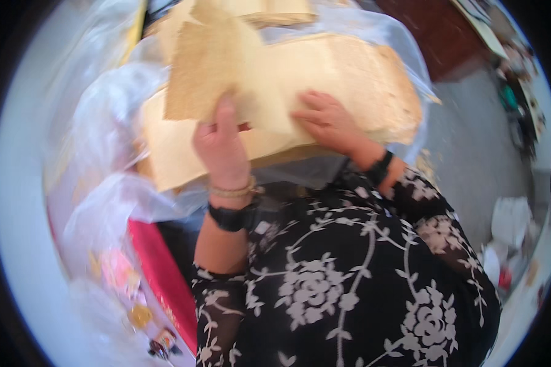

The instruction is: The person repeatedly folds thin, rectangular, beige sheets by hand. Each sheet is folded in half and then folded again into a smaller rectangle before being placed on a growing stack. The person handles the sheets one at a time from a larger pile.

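Observation:
My left hand [222, 147] pinches the lower edge of a thin tan sheet [196, 70] that looks like wood veneer, thumb on top. The sheet is raised and curled over, and partly blurred. Beneath it lies a broad stack of similar pale sheets [171, 156], rough-edged towards the right. On top of the stack, my right hand [329, 121] rests with its fingers extended, slightly blurred. The underside of the lifted sheet hides part of the stack.
Crumpled clear plastic [113, 104] surrounds the stack. Another pile of sheets [284, 11] lies at the far side. A red-pink strip [162, 275] runs along the near left, beside small items. Grey floor [465, 140] shows on the right, with white scraps [511, 220].

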